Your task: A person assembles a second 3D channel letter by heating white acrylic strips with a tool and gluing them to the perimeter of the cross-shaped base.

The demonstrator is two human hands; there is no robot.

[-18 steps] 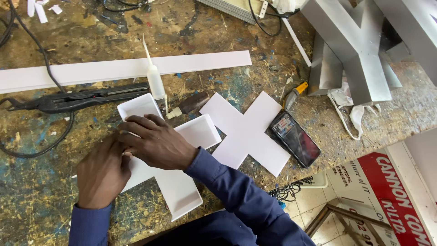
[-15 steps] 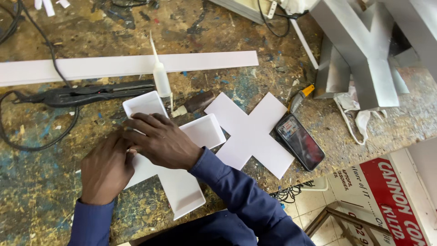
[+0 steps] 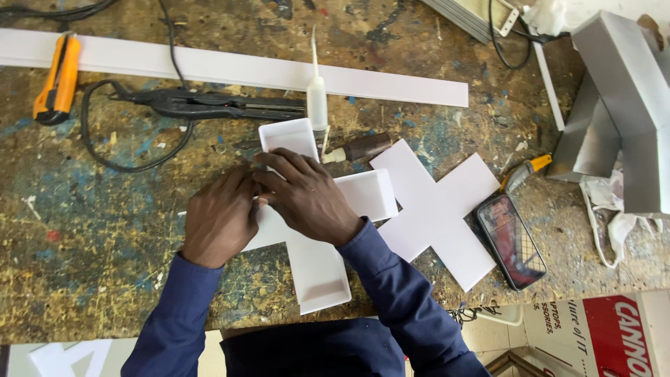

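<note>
Paint-stained and scratched, the wooden surface (image 3: 84, 265) is seen from above, with a white cross-shaped tray (image 3: 317, 230) lying near its front edge. Both hands are laid on the centre of this tray. The left hand (image 3: 220, 216) is pressed down with fingers curled over the tray's left arm, which is largely hidden beneath it. The right hand (image 3: 307, 195) is laid flat across the junction of the arms, its fingertips meeting those of the left hand. Whether anything is pinched in either grip cannot be told; the fingers are held close together, not spread.

Just beyond the right grip, a white glue bottle (image 3: 317, 98) with a long thin nozzle is found, touching the tray's far arm. Beside it, a short brown-handled tool (image 3: 359, 148) is laid. Farther beyond, a black corded tool (image 3: 209, 105) and a long white strip (image 3: 244, 68) are placed across the surface, with an orange utility knife (image 3: 57, 80) resting on the strip's left end.

To the right of the grip, a flat white cross (image 3: 436, 209) is positioned just beside the tray. A dark smartphone (image 3: 511, 241) is laid against its right edge. Well apart to the right, grey metal channel letters (image 3: 621, 119) are stood.
</note>
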